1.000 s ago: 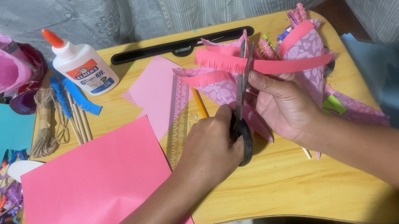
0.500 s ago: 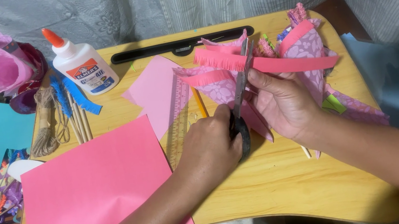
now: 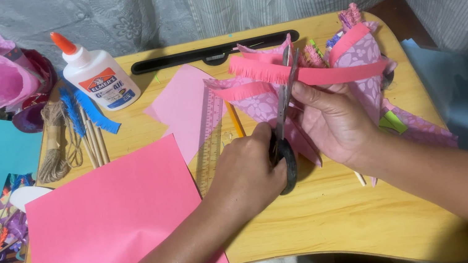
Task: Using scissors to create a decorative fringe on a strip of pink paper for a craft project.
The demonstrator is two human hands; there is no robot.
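The pink paper strip runs across in front of the right hand's fingertips, its upper edge cut into a fine fringe left of the blades and plain to the right. The right hand pinches it from below, fingers closed on the strip. The scissors stand nearly upright, blades meeting the strip just above those fingertips — the black handles sit in the left hand, whose fingers are curled tight through and around the loops.

Beneath the right hand's fingers lies purple flowered paper, partly rolled into a cone. Just left of the left hand's knuckles lie a clear ruler and a yellow pencil, over a pale pink sheet. Below the left wrist spreads a large pink sheet. Farther left — well apart from both hands — stand a white glue bottle with an orange cap, blue paper strips, wooden sticks and a coil of twine, all on the wooden lap table.
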